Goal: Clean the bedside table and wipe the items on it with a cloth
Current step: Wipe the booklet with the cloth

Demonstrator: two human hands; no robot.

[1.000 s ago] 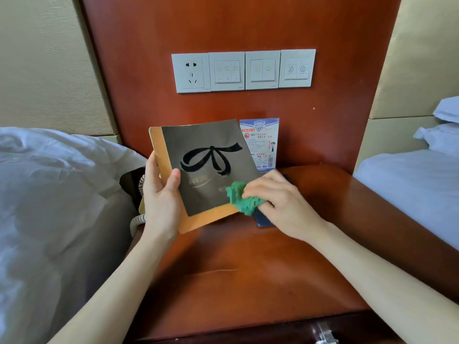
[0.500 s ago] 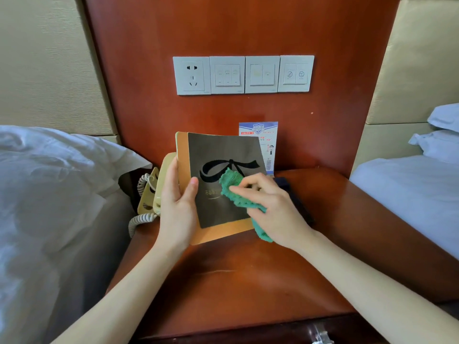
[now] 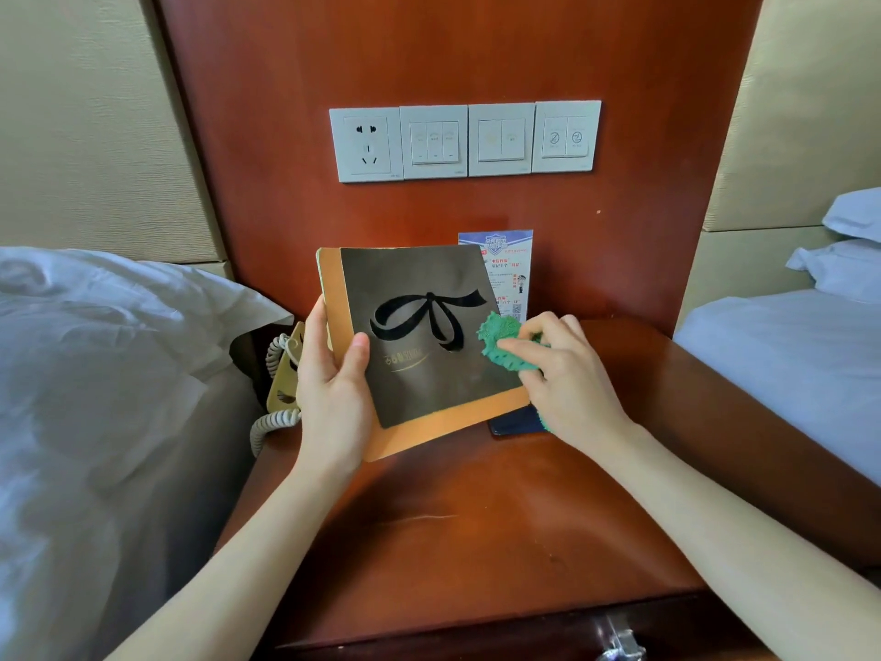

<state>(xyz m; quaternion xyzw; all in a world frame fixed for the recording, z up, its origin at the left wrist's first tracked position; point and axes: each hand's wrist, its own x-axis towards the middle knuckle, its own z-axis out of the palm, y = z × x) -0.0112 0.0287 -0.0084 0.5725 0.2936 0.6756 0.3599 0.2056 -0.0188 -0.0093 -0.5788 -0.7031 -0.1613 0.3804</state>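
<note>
Above the table (image 3: 476, 517), at its 12 o'clock end, your left hand (image 3: 333, 388) grips the booklet (image 3: 419, 345) by its left edge, thumb across the cover, tilted toward you. Your right hand (image 3: 567, 374) pinches the green cloth (image 3: 500, 341) against the cover's 3 o'clock edge. By my reading you are mid-wipe on the booklet. Left to do, as far as shows: the phone (image 3: 286, 374) at 9 o'clock, the card (image 3: 510, 274) at 12, a dark item (image 3: 515, 422) under your right wrist, and the tabletop itself.
</note>
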